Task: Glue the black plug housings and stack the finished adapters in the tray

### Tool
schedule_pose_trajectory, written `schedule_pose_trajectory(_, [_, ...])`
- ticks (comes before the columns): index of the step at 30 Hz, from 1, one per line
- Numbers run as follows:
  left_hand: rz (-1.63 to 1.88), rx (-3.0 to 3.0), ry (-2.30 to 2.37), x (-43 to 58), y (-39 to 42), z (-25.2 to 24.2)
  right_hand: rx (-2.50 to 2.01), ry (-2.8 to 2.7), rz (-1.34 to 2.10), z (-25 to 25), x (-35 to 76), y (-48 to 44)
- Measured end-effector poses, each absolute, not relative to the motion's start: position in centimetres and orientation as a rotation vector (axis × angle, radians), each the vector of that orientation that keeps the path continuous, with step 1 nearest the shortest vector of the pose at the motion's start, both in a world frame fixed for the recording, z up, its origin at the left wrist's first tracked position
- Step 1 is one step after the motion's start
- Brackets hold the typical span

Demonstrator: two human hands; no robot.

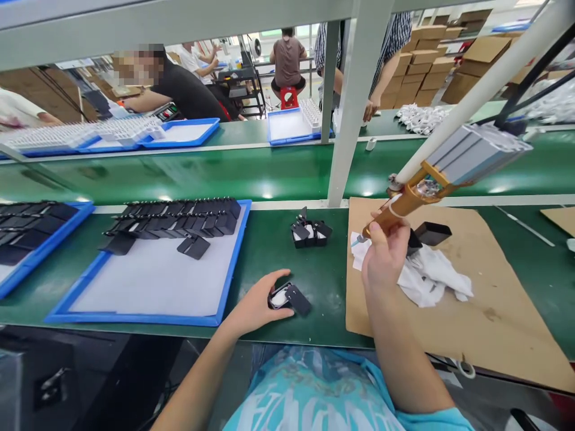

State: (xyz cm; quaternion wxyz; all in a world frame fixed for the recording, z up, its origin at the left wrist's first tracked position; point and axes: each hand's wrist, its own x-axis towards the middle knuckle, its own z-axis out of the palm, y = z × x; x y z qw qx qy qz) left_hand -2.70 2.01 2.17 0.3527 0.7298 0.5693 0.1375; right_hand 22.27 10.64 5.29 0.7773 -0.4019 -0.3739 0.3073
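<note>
On the green bench, a small black box [279,297] with white material inside lies with its black lid [297,300] swung out to the right. My left hand [254,304] curves round it, thumb on the near side and index finger along the far side. My right hand [387,254] is wrapped round the orange barrel of a hanging dispensing gun [398,206], whose thin nozzle [358,240] points down to the left. Beyond my left hand stands a cluster of black boxes [309,233] with raised lids and white contents.
A blue-rimmed tray [231,263] of black boxes lies to the left, another tray [47,252] beyond it. On the right, cardboard [485,323] carries white cloth [424,278] and a black box [433,233]. A metal post [344,131] rises ahead. Several people work behind the green conveyor [202,173].
</note>
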Motion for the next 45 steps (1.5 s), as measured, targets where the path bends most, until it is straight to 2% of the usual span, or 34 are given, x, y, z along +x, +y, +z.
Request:
schedule_pose_trajectory(7, [0.671,2.166,1.510,-0.5,0.9,0.1,-0.970,-0.905,0.499,4.5,22.7,8.7])
schedule_pose_trajectory(9, [0.795,2.257,1.592,0.4,0.8,0.1,-0.973,-1.094,0.484,3.8,22.3,6.7])
schedule_pose_trajectory(13, [0.907,2.411,1.668,1.6,0.8,1.2,-0.889,-1.815,0.553,2.3,21.0,3.2])
schedule_pose_trajectory(17, [0.914,2.477,1.648,1.7,0.9,1.9,-0.943,-1.903,0.521,1.5,20.1,2.4])
schedule_pose_trajectory(27, [0.773,2.172,1.274,0.3,1.4,1.2,-0.811,-2.188,0.606,2.3,21.3,4.1])
schedule_pose_trajectory(31, [0.776,2.017,1.356,0.1,1.1,-0.1,-0.889,-2.286,0.688,1.9,20.7,4.9])
schedule_pose_trajectory(35, [0.987,1.843,1.503,0.4,0.5,-1.2,-0.901,-2.358,0.759,2.4,20.4,5.1])
schedule_pose_trajectory(38, [0.952,1.863,1.430,0.6,0.4,-1.2,-0.832,-2.311,0.774,3.5,21.2,5.3])
schedule_pose_trajectory(40, [0.847,1.894,1.423,0.7,0.5,-0.9,-0.908,-2.090,0.685,4.3,22.5,5.8])
schedule_pose_trajectory(45, [0.801,1.799,1.458,0.4,0.8,-0.3,-0.927,-1.131,0.124,6.4,27.7,8.8])
